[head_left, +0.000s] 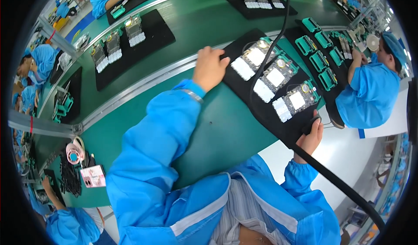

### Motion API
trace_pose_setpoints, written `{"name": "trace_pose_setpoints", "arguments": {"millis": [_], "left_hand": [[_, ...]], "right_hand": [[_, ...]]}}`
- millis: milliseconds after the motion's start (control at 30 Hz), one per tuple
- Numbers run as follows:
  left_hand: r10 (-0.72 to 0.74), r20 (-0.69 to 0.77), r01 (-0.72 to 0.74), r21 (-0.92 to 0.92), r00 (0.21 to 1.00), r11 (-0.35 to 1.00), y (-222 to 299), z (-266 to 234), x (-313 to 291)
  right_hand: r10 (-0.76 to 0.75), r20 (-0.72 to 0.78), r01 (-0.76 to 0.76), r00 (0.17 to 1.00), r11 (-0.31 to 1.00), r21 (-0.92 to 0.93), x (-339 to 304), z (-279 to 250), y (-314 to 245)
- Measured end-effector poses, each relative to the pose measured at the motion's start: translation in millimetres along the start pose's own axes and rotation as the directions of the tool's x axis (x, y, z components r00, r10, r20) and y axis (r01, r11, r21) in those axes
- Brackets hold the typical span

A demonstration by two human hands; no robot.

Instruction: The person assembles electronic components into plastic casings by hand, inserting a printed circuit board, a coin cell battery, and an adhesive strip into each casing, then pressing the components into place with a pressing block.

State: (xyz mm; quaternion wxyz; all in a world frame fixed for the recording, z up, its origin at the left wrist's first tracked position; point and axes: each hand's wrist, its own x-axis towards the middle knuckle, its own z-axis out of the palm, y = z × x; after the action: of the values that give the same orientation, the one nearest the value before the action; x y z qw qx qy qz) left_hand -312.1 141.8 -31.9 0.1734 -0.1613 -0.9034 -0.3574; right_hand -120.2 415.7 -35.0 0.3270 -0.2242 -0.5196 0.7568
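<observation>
A black mat [278, 129] lies slanted in front of me, reaching over the green table's right edge. Three circuit boards [275, 77] rest on it in a row, each with a white square, silvery-white shields at one end and green parts at the other. My left hand [210, 68] grips the mat's left edge, its fingertips partly hidden there. At the near right corner, my right hand [310, 139] pinches the mat with the thumb on top; its other fingers are mostly hidden. A black cable [285, 18] hangs close to the camera and crosses the boards.
Beyond a metal rail runs a green conveyor [191, 23] carrying more mats with boards. Green fixtures [319, 62] stand on a mat at right, beside a co-worker [370, 84] in blue. A phone [92, 176] and a small pink fan [75, 153] lie at left.
</observation>
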Motion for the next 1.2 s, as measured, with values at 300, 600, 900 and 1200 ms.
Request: {"name": "trace_pose_setpoints", "arguments": {"millis": [300,600,900,1200], "left_hand": [[-0.596,0.265,0.553,0.223,0.758,0.802,106,-150,-157],[-0.532,-0.219,0.564,0.121,0.818,0.817,145,-116,-191],[-0.403,-0.176,0.432,0.179,0.898,0.884,123,-77,-172],[-0.292,-0.095,0.306,0.352,0.952,0.884,114,-88,-185]], "right_hand": [[0.240,0.757,0.123,0.607,0.913,-0.389,100,66,3],[0.064,0.977,0.652,-0.204,0.753,0.087,44,130,-2],[-0.061,0.992,0.702,-0.111,0.701,0.122,24,121,1],[0.041,0.994,0.657,-0.098,0.753,0.033,-8,114,8]]}}
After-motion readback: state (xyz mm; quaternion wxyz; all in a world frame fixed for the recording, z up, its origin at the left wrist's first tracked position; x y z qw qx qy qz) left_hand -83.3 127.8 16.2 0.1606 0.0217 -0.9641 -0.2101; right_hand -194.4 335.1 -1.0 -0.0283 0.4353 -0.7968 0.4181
